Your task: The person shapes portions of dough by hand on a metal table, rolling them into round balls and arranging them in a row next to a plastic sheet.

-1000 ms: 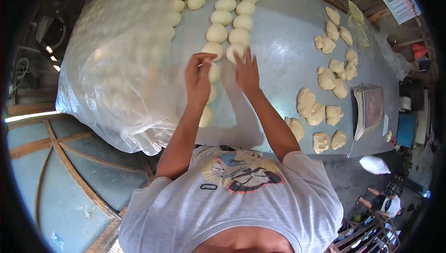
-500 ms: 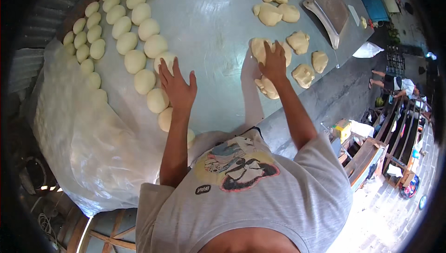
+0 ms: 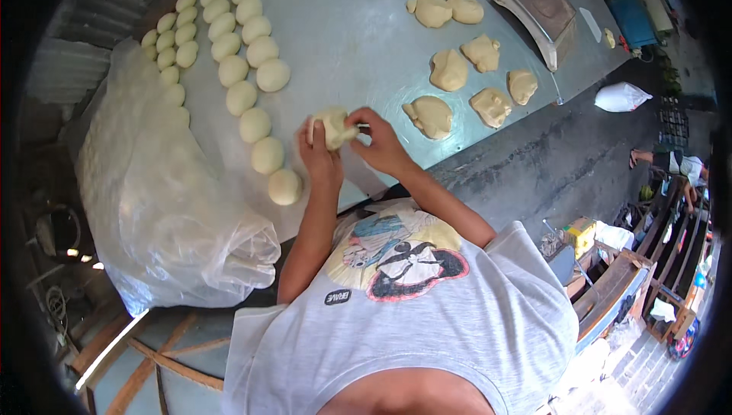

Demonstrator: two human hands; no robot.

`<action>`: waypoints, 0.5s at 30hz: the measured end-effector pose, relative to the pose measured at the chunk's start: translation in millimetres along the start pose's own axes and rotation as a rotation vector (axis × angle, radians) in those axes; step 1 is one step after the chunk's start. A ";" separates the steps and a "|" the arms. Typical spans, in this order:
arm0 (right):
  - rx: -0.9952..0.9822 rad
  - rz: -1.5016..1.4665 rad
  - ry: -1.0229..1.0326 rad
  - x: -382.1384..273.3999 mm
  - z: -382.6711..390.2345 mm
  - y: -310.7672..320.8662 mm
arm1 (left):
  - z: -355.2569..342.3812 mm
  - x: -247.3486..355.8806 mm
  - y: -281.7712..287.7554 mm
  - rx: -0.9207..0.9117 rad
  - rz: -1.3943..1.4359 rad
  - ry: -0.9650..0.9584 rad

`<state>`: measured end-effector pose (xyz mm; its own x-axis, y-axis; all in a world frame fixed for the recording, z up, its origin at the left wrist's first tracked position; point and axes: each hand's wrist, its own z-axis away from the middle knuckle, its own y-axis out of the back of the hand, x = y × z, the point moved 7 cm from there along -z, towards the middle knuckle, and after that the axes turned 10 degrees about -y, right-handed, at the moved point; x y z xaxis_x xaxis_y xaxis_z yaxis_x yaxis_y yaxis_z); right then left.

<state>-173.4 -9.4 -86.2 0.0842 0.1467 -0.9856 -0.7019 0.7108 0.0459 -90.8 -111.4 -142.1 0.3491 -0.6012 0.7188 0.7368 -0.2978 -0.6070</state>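
"What is the left hand (image 3: 319,150) doing?"

"It holds one side of a soft piece of dough (image 3: 332,127). The right hand (image 3: 379,144) pinches the other side with its thumb and finger. So both hands grasp the same piece."

"Where is that piece?"

"Over the table (image 3: 343,41), close to the near edge, between the rows on the left and the lumps on the right. It looks a bit blurry."

"What is the table like?"

"It's big, grey and shiny. On the left there are long rows of round balls (image 3: 254,124), pale and smooth. On the right there are bumpy lumps (image 3: 428,116), some touching and some apart."

"I see a plastic sheet (image 3: 168,217) too."

"Yes, you can see through it a bit. It covers the left end and it's all wrinkly. Some balls peek out along its side."

"And at the right end?"

"A flat-topped metal box (image 3: 543,7), sitting on the table near the lumps."

"What about the room?"

"The floor (image 3: 534,156) is dark grey beside the table, and a fat white bag (image 3: 621,98) lies on it. Wooden frames (image 3: 614,282) stand off to the right, with a yellow box (image 3: 581,233) near them. Another person (image 3: 679,167) is over there. On the left there's a wavy metal wall (image 3: 99,11)."
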 end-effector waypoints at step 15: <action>0.052 1.080 -0.005 58.6 7.7 10.0 | 86.1 -41.5 110.2 0.416 -0.163 0.372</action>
<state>-170.1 11.6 -142.2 -0.5578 0.7161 -0.4196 -0.3759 0.2328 0.8969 25.7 -55.4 -209.6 0.0402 -0.8147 0.5785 0.9557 -0.1376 -0.2602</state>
